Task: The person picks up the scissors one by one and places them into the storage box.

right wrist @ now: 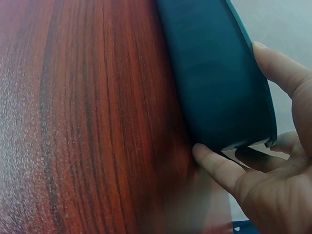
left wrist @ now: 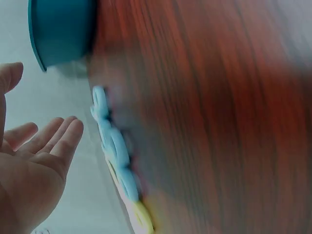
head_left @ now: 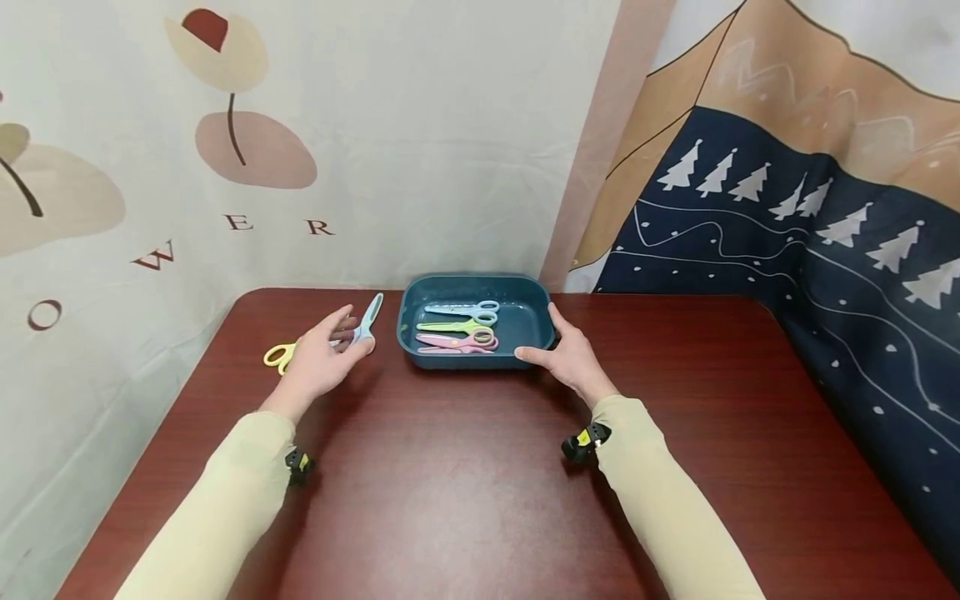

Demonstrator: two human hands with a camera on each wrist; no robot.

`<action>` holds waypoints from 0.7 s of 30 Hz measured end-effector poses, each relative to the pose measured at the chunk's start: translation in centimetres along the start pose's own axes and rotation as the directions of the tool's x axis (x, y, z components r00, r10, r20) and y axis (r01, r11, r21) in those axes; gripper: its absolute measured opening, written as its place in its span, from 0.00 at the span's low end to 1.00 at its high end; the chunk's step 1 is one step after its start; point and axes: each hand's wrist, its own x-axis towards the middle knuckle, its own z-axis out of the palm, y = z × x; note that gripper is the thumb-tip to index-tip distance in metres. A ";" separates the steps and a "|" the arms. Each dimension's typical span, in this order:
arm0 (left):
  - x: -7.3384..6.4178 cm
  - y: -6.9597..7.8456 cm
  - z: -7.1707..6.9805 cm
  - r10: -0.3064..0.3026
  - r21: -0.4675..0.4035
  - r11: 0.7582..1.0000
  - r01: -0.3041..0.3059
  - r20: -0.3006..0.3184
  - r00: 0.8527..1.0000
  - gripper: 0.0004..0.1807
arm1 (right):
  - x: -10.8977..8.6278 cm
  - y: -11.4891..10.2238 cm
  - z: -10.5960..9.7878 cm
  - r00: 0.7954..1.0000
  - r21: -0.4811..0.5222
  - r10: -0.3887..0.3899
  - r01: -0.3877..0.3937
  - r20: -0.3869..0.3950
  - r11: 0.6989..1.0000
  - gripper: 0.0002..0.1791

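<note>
My left hand (head_left: pixel 321 360) hovers low over the left part of the table with its fingers loosely spread and nothing in its grasp. Beneath and beside it lie light blue scissors (head_left: pixel 372 313) and yellow-handled scissors (head_left: pixel 278 357); the hand hides parts of them in the head view. In the left wrist view, several light blue handle loops (left wrist: pixel 117 146) line up near a yellow one (left wrist: pixel 144 217). My right hand (head_left: pixel 567 353) grips the right end of a teal plastic bin (head_left: pixel 536 292), thumb over the rim and fingers around the outer wall. Inside are blue scissors (head_left: pixel 483 312), green scissors (head_left: pixel 450 327) and pink scissors (head_left: pixel 450 341).
The bin stands at the back of the dark red wooden table (head_left: pixel 465 483), close to a pale printed cloth (head_left: pixel 435 167). A navy cloth with white trees (head_left: pixel 750 225) hangs behind the right side. Each wrist wears a small black camera (head_left: pixel 581 444).
</note>
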 end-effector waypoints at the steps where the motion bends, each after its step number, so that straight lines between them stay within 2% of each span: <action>1: -0.1 -0.2 -0.3 0.000 0.016 1.000 0.000 -0.009 1.000 0.42 | 0.0 0.0 0.0 1.000 0.000 0.000 0.000 -0.001 1.000 0.59; 5: -0.3 -1.2 -1.4 0.002 0.090 0.996 0.002 -0.052 0.999 0.39 | 0.0 0.2 0.0 1.000 -0.011 -0.003 0.003 -0.001 1.000 0.58; 13: -0.3 -2.3 -3.2 -0.003 0.174 0.985 0.015 -0.070 0.998 0.37 | 0.0 0.2 -0.1 1.000 -0.008 0.007 -0.007 -0.002 1.000 0.58; 21: -0.9 -3.6 -4.3 -0.063 0.228 0.970 0.084 -0.095 0.993 0.37 | -0.1 0.0 -0.1 1.000 -0.004 0.019 -0.019 0.000 1.000 0.58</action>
